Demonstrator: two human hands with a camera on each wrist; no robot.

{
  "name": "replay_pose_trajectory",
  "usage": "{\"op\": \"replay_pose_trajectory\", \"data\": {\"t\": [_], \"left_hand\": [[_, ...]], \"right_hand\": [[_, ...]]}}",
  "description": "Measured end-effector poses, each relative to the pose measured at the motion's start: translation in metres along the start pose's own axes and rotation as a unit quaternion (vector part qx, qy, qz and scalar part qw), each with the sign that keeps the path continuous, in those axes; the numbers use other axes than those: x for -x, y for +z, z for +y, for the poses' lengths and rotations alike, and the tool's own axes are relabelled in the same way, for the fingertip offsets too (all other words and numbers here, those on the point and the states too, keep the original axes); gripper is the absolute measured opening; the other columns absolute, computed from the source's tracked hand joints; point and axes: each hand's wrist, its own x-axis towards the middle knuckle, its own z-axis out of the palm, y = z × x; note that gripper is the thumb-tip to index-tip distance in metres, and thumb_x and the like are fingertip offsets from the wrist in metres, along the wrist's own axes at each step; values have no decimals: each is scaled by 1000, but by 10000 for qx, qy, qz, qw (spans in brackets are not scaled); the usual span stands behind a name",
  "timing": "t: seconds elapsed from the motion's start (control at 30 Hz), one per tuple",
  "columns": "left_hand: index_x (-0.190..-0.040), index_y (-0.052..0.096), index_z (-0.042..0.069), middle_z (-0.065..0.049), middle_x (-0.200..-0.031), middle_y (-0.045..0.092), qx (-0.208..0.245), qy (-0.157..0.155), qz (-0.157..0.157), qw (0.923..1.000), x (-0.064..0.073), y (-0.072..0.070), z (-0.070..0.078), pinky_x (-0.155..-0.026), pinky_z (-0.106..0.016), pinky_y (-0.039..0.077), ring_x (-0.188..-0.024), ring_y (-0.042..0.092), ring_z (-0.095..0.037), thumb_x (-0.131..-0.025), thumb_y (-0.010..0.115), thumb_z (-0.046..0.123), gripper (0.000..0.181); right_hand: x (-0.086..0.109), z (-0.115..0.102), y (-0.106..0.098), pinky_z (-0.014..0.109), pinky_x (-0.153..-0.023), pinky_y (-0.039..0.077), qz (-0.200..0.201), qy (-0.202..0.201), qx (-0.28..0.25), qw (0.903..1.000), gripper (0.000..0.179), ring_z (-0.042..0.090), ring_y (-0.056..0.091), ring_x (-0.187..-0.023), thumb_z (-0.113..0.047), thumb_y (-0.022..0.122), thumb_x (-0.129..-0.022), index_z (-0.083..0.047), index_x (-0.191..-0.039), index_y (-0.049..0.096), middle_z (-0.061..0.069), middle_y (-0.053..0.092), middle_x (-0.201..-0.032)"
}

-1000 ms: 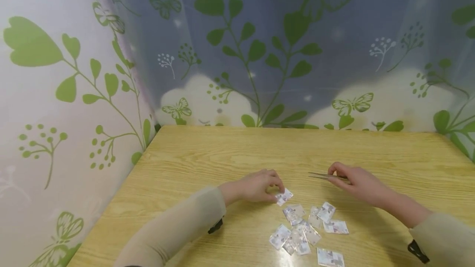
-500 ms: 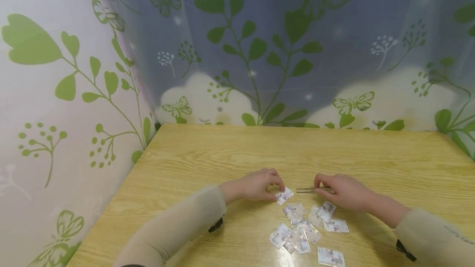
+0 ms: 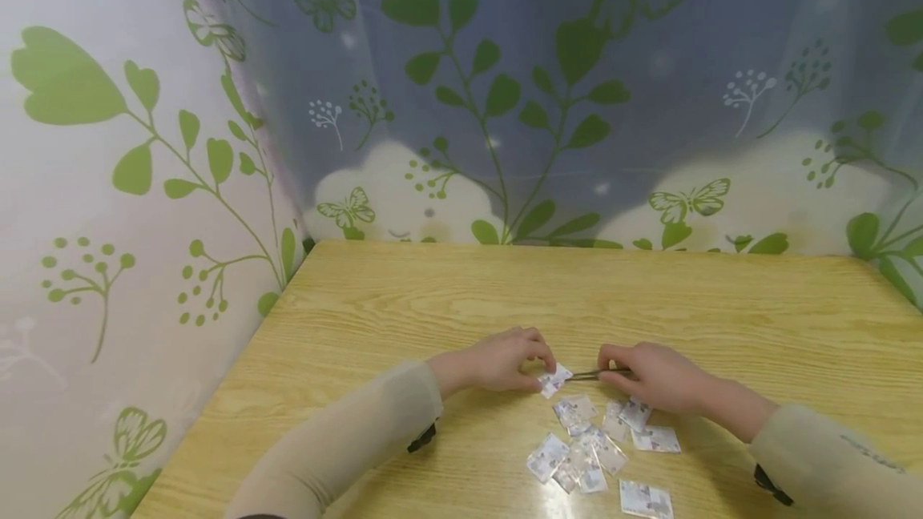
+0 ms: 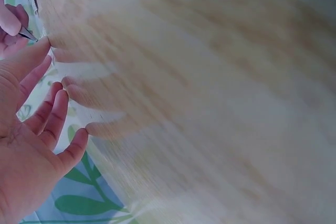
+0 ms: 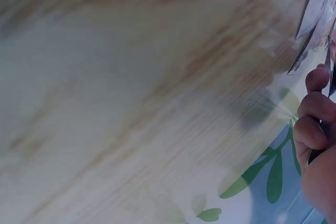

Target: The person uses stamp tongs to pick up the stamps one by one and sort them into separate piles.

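In the head view my left hand (image 3: 508, 360) arches over the table, thumb and forefinger on the left edges of a small pale printed note (image 3: 557, 380) that looks like a miniature banknote. My right hand (image 3: 659, 375) grips slim metal tweezers (image 3: 587, 376), whose tips point left and meet the note's right corner; whether they pinch it is too small to tell. From the left wrist, the fingertips of the left hand (image 4: 39, 129) reach down to the tabletop. Curled fingers of the right hand (image 5: 315, 114) wrap the tweezers in the right wrist view.
Several similar shiny notes lie loosely overlapped (image 3: 591, 455) on the wooden table (image 3: 433, 287) nearer the person. One note (image 3: 645, 499) lies apart at the front. Leaf-printed cloth (image 3: 461, 102) hangs behind the table and along its left side.
My right hand has moved left and down with the tweezers, bringing their tips from apart to the note's corner. The left hand and the notes have stayed in place.
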Motion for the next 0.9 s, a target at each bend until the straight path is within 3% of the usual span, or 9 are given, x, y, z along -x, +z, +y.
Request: {"op": "replay_pose_trajectory", "data": {"t": [0.47, 0.9], "left_hand": [[-114, 67, 17, 2, -117, 56, 95, -15, 7, 10000, 0, -1, 2, -89, -18, 41, -103, 53, -10, -90, 72, 24, 26], [-105, 68, 17, 3, -107, 55, 485, -211, 165, 9985, 0, -3, 2, -84, -18, 43, -98, 54, -10, -87, 75, 24, 20]], "right_hand": [[-1, 5, 5, 21, -47, 28, 504, -293, 355, 9977, 6, -2, 29, -50, -20, 59, -98, -21, -92, 58, -17, 36, -58], [-13, 2, 2, 22, -48, 29, 607, -172, 460, 9970, 8, 0, 31, -50, -17, 59, -98, -21, -91, 56, -15, 38, -59]]}}
